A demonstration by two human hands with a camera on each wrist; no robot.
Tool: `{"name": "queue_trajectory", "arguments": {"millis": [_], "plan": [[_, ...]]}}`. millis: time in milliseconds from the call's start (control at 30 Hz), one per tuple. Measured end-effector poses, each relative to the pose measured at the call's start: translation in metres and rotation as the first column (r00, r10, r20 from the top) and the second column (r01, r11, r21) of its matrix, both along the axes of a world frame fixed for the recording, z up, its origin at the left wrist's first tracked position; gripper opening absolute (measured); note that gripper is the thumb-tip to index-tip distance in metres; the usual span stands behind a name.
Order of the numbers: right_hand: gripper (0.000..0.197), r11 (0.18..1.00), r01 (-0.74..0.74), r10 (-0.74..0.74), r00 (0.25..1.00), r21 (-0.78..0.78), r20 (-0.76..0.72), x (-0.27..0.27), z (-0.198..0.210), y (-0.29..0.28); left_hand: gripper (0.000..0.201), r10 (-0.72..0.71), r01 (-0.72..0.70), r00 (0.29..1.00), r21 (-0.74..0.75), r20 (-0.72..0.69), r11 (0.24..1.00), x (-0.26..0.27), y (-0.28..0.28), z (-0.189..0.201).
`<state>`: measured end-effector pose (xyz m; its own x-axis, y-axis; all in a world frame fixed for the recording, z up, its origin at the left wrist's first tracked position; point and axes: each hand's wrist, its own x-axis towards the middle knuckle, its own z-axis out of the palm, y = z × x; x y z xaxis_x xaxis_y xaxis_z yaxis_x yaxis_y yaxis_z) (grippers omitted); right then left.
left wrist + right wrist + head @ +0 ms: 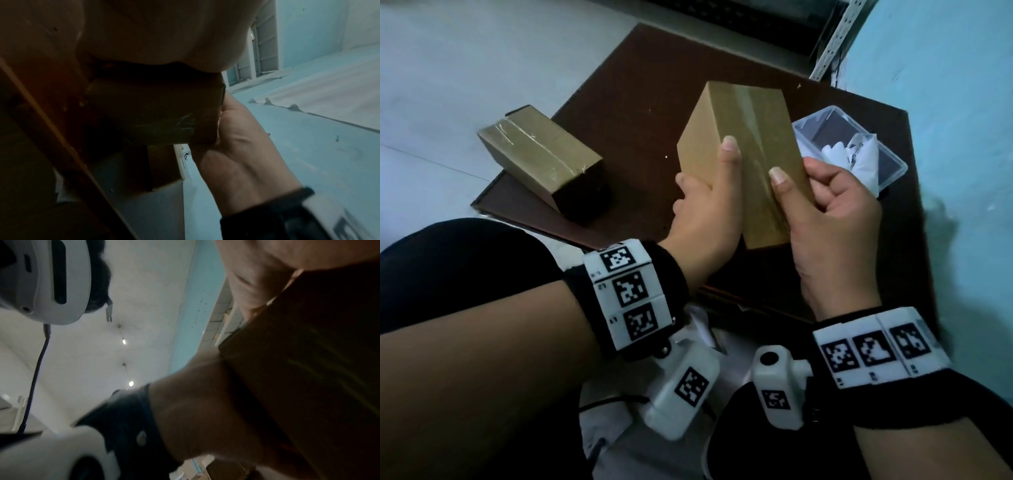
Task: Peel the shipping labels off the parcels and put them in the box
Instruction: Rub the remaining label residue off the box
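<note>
Both hands, left hand [707, 205] and right hand [828, 219], clasped a label-free parcel [743, 150]; peeled labels [859, 154] already lay in the box [893, 168].

The held parcel [743, 154] is matt brown cardboard, a glossy strip of clear tape down its face. The second parcel [541, 154], at the board's left edge, is the same cardboard under shiny, wrinkled tape. The board [640, 85] looks like dark, smooth wood. The box [859, 137] is clear plastic holding crumpled white paper labels [859, 157].
</note>
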<state>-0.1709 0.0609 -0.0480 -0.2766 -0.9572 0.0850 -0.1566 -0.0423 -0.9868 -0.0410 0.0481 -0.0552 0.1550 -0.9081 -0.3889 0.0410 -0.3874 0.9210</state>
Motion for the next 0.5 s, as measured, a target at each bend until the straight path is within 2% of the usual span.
{"name": "queue_trajectory", "arguments": {"millis": [67,133,267,367,500], "plan": [[0.065,0.992,-0.117,0.116,0.993,0.054,0.021,-0.004,0.0,0.001,0.152,0.036,-0.036,0.999,0.026,-0.007,0.999,0.005,-0.005,-0.001],[0.073,0.982,-0.174,0.172,0.985,0.076,0.028,-0.005,0.001,0.003,0.157,0.049,-0.049,0.999,0.027,-0.011,0.998,0.008,-0.009,-0.003],[0.061,0.999,-0.031,0.031,0.998,-0.009,0.045,-0.002,0.003,0.005,0.152,0.002,-0.002,1.0,-0.004,-0.001,1.0,0.003,-0.005,0.001],[0.064,0.998,0.048,-0.044,0.995,-0.041,0.093,0.001,0.004,0.005,0.152,-0.027,0.027,1.0,0.001,-0.006,1.0,-0.001,-0.003,0.006],[0.066,0.996,-0.088,0.09,0.981,-0.019,0.17,0.0,0.006,0.011,0.158,-0.012,0.01,0.998,-0.028,-0.057,1.0,0.013,-0.021,0.007]]}}
